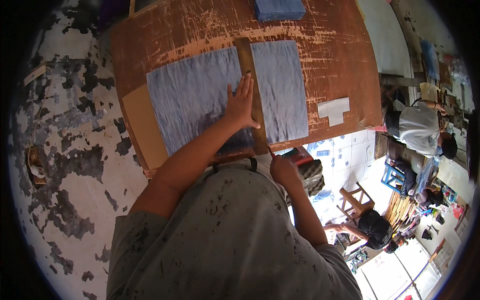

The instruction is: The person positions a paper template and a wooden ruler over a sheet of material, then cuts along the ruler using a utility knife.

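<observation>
A mottled blue-grey sheet [195, 95] lies on the scratched brown table [330, 65]. Across it, from far edge to near edge, runs a long worn wooden-looking straightedge [259, 137]. My left hand [242, 105] lies flat on the straightedge and the sheet beside it, fingers stretched and thumb spread. At the table's near edge, by the straightedge's near end, my right hand [285, 171] is closed on a thin red tool [271, 152]. Only a small tip of this tool shows, so its kind is hidden.
A stack of blue sheets [280, 9] sits at the table's far edge. Brown cardboard [145, 125] lies at the left, a white cut piece [334, 111] at the right. Near my right arm stands a patterned dark object [314, 177]. Other people [375, 230] sit beyond, by a wooden stool [356, 201].
</observation>
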`<action>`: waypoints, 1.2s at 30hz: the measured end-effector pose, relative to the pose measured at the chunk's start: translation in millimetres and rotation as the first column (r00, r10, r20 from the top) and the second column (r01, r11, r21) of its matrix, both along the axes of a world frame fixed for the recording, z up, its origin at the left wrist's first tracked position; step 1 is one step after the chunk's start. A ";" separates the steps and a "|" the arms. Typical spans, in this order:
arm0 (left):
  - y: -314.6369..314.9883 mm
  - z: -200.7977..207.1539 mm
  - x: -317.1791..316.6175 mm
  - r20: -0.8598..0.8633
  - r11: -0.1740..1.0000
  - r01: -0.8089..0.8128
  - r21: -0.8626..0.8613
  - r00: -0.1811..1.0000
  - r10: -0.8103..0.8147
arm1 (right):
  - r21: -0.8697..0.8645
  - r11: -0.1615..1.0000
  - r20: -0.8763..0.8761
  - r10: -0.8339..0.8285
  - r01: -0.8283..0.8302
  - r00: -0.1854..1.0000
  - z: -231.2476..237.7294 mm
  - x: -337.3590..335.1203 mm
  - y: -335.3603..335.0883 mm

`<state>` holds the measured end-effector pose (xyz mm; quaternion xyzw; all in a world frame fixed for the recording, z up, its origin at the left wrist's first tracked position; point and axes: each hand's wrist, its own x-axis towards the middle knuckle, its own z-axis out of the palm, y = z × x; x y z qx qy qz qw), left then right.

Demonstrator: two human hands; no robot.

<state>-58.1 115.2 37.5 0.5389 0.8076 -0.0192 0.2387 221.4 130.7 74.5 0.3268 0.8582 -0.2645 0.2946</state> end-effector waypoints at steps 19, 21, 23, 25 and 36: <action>-1.7 1.8 1.1 -0.012 0.998 -0.009 0.055 1.000 0.010 | 0.077 0.970 -0.226 -0.209 0.231 0.951 -29.2 -318.0 176.4; -1.4 -1.3 0.5 -0.012 0.998 -0.006 0.057 1.000 0.007 | 0.078 0.969 -0.243 -0.210 0.235 0.947 -32.0 -312.9 174.8; -6.8 -7.0 -1.2 -0.005 0.997 -0.023 0.073 1.000 0.024 | 0.095 0.987 -0.229 -0.103 0.127 0.968 -19.2 -298.6 161.9; -6.0 -6.6 -0.9 -0.004 0.999 -0.009 0.051 1.000 0.009 | 0.065 0.987 -0.186 -0.131 0.145 0.974 -9.9 -277.5 149.3; -1.9 4.6 0.0 -0.029 1.000 0.006 -0.004 1.000 -0.006 | 0.078 0.995 -0.195 0.082 -0.068 0.977 -24.3 -104.3 48.4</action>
